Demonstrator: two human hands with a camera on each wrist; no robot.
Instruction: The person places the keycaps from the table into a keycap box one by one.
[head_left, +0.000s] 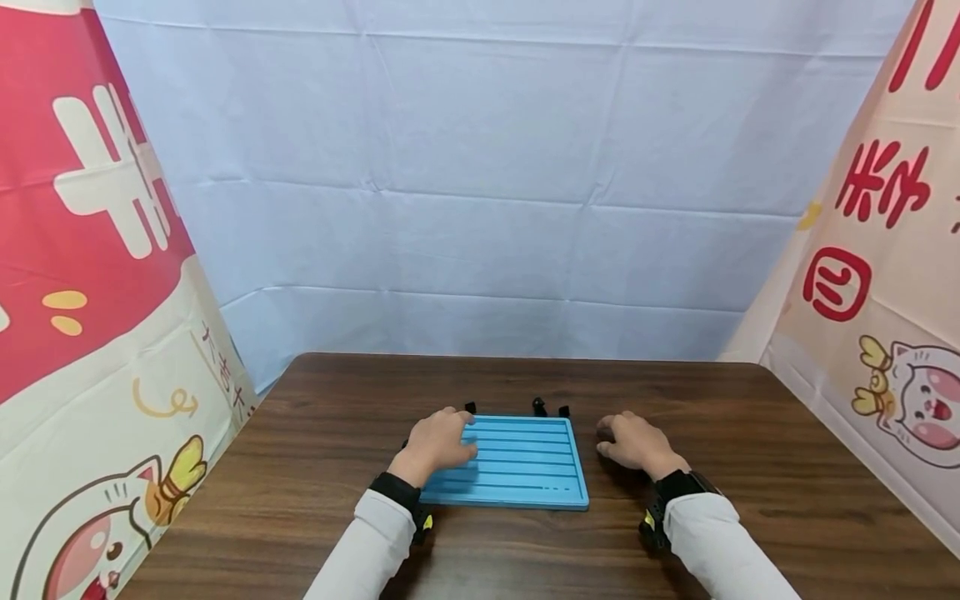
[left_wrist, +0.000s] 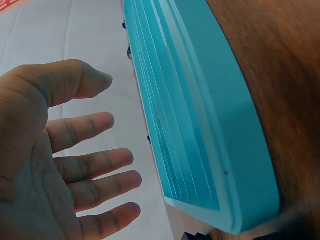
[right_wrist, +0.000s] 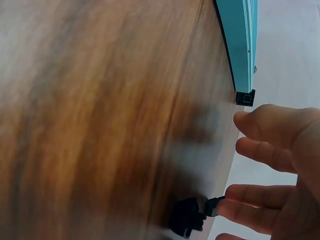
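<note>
A light-blue rectangular board (head_left: 517, 462) with raised ridges, a rim and thick sides lies flat on the table. My left hand (head_left: 437, 446) hovers over its left part, hiding that corner. In the left wrist view the thumb and fingers (left_wrist: 107, 167) are spread with nothing between them, and the board's thick edge stands beyond them. To the board's right is my right hand (head_left: 636, 442), low over the table with relaxed fingers. In the right wrist view, a small black piece (right_wrist: 186, 217) lies beside its fingertips, with the thumb well apart from it.
Small black pieces stand along the board's far edge, one (head_left: 538, 407) near its middle and another (head_left: 564, 411) by the right corner. The brown wooden table (head_left: 675, 387) ends at a pale cloth (head_left: 480, 250). Printed curtains (head_left: 885, 350) hang at both sides.
</note>
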